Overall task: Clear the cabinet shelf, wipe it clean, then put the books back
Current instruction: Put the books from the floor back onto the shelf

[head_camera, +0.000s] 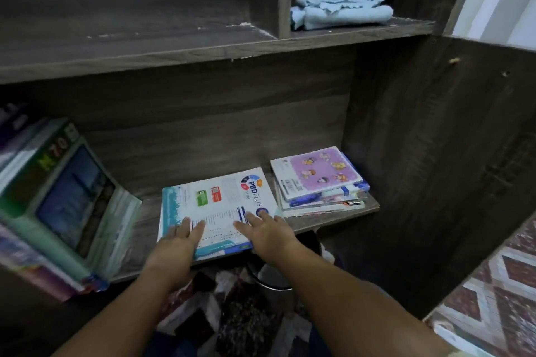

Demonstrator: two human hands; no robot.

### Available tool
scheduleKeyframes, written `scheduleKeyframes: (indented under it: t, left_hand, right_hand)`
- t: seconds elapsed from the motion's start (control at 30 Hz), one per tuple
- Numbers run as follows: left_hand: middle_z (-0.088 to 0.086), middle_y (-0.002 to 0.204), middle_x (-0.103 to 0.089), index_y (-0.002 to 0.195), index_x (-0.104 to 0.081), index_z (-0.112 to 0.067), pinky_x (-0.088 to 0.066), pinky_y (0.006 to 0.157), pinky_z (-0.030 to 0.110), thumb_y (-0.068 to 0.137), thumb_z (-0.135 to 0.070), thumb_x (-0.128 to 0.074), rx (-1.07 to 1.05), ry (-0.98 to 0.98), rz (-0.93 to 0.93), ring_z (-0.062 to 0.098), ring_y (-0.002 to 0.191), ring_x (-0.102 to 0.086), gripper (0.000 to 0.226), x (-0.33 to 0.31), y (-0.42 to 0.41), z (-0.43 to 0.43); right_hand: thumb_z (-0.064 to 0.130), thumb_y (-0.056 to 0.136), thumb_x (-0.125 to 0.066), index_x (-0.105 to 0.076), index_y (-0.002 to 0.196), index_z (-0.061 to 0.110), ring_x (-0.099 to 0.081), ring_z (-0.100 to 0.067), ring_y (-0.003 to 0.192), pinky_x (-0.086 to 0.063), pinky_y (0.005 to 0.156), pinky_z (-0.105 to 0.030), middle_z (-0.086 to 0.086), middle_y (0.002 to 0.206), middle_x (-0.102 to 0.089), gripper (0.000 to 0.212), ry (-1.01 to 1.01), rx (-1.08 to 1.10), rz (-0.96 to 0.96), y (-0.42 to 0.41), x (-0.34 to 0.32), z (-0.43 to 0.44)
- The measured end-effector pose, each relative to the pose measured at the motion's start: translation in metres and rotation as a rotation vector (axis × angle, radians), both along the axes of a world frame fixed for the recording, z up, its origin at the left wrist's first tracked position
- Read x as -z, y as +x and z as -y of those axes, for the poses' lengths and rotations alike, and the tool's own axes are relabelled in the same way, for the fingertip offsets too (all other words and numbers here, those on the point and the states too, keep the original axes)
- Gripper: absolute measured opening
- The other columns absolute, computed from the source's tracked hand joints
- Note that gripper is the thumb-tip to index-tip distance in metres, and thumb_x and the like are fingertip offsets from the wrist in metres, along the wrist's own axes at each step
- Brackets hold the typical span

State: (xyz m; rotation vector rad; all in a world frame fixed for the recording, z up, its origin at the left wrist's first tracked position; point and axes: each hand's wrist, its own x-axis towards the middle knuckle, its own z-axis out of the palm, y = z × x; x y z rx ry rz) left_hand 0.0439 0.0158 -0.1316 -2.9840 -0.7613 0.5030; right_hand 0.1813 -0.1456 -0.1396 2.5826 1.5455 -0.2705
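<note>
- On the lower shelf's [143, 227] front edge, left hand [181, 238] and right hand [265, 230] lie flat on the white workbook [220, 200], fingers [197, 229] straight, gripping nothing.
- Book stack [319, 182] sits just beside it at the right end; leaning books [66, 200] at the left, bare strip between.

The leaning books [58, 206] run off the left edge, their titles blurred. In the stack [322, 182], lower books show only edges. Small print on the white book [214, 206] is unreadable.

I see a white-and-teal PBD Plus book [216, 206] flat on the lower shelf [146, 224], a small stack of books [317, 181] just beside it.
</note>
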Motion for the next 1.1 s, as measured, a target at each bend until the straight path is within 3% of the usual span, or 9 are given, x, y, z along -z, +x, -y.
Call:
scheduleKeyframes:
  t: [0.1, 0.2, 0.37, 0.53, 0.8, 0.97, 1.1]
  left_hand:
    - [0.005, 0.162, 0.013, 0.153, 0.013, -0.030, -0.017, 0.120, 0.039, 0.086, -0.018, -0.058, -0.020, -0.031, -0.009, 0.029, 0.149, 0.000, 0.098, 0.003, -0.001, -0.006]
    - [0.012, 0.161, 0.009, 0.153, 0.012, -0.025, -0.014, 0.120, 0.046, 0.082, -0.027, -0.063, -0.027, 0.009, -0.032, 0.034, 0.148, -0.002, 0.104, 0.002, 0.008, -0.001]
    - [0.007, 0.157, -0.016, 0.153, -0.006, -0.021, -0.015, 0.117, 0.050, 0.079, -0.039, -0.071, 0.143, 0.107, 0.036, 0.028, 0.144, -0.016, 0.100, -0.007, 0.028, 0.023]
    - [0.000, 0.151, -0.030, 0.151, -0.017, -0.026, -0.019, 0.116, 0.045, 0.076, -0.048, -0.072, 0.264, 0.122, 0.153, 0.022, 0.139, -0.028, 0.095, -0.030, 0.044, 0.056]
    - [0.002, 0.127, -0.051, 0.127, -0.045, -0.022, -0.038, 0.097, 0.037, 0.087, -0.044, -0.055, 0.523, 0.167, 0.317, 0.024, 0.120, -0.046, 0.047, -0.053, 0.076, 0.161]
    - [0.002, 0.120, -0.056, 0.116, -0.055, -0.021, -0.039, 0.091, 0.036, 0.092, -0.038, -0.051, 0.732, 0.099, 0.239, 0.022, 0.114, -0.053, 0.029, -0.052, 0.093, 0.261]
    - [0.000, 0.113, -0.056, 0.107, -0.058, -0.024, -0.041, 0.085, 0.035, 0.092, -0.034, -0.052, 0.882, -0.012, 0.143, 0.021, 0.106, -0.055, 0.019, -0.037, 0.107, 0.335]
  right_hand:
    - [0.019, 0.099, -0.049, -0.003, 0.154, 0.033, -0.001, -0.029, 0.148, -0.012, 0.117, -0.049, -0.001, 0.163, 0.000, 0.072, -0.027, 0.034, -0.097, 0.003, 0.002, -0.004]
    - [0.029, 0.094, -0.060, -0.007, 0.153, 0.034, -0.002, -0.027, 0.149, -0.012, 0.118, -0.048, -0.002, 0.163, -0.001, 0.079, -0.028, 0.047, -0.133, 0.007, -0.004, 0.001]
    - [0.037, 0.088, -0.065, -0.022, 0.151, 0.026, -0.024, -0.029, 0.141, -0.025, 0.113, -0.046, -0.007, 0.154, -0.026, 0.077, 0.008, 0.064, -0.049, 0.012, -0.008, 0.016]
    - [0.029, 0.091, -0.059, -0.040, 0.140, 0.021, -0.039, -0.028, 0.130, -0.032, 0.108, -0.042, -0.008, 0.137, -0.046, 0.054, 0.063, 0.120, 0.069, 0.016, -0.022, 0.048]
    - [0.035, 0.093, -0.051, -0.048, 0.131, 0.020, -0.049, -0.027, 0.120, -0.036, 0.099, -0.038, -0.008, 0.131, -0.053, 0.041, 0.104, 0.343, 0.103, 0.003, -0.045, 0.170]
    - [0.033, 0.095, -0.050, -0.054, 0.123, 0.020, -0.058, -0.029, 0.111, -0.043, 0.083, -0.033, -0.007, 0.121, -0.059, 0.032, 0.112, 0.540, 0.017, -0.018, -0.043, 0.270]
    - [0.030, 0.094, -0.053, -0.058, 0.125, 0.022, -0.061, -0.030, 0.106, -0.050, 0.082, -0.037, -0.009, 0.120, -0.062, 0.032, 0.095, 0.747, -0.088, -0.031, -0.025, 0.353]
